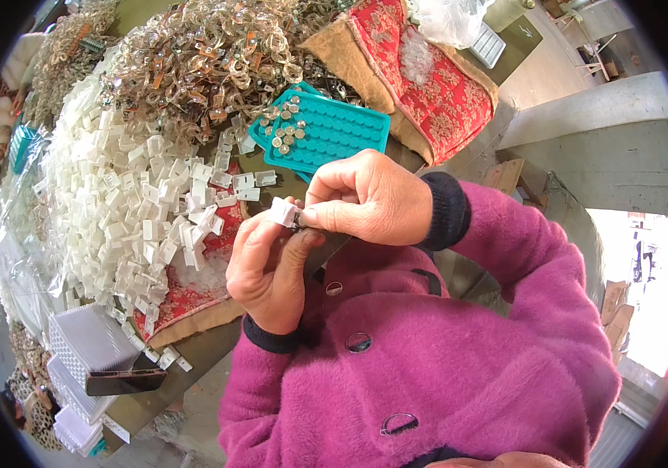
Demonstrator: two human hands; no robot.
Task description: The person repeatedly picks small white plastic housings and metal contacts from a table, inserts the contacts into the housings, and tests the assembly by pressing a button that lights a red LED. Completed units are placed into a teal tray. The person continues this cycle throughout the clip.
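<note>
My left hand (269, 273) is closed, its thumb and fingers pinching a small white plastic housing (282, 211) in front of my chest. My right hand (373, 201) meets it from the other side, thumb and forefinger pressed together at the housing's edge. Whatever small dark part sits between the fingertips is too tiny to make out. Just beyond the hands lies a teal tray (364, 134) with rows of shallow round wells. Several small round metallic-looking discs (288, 139) are scattered over its left end.
A big heap of white plastic housings (127, 187) spreads to the left. Behind it rises a tangled pile of clear, brownish parts (217, 54). A red patterned cushion (447, 97) lies at the far right. Stacked white trays (88, 343) and a phone-like dark slab (125, 381) sit lower left.
</note>
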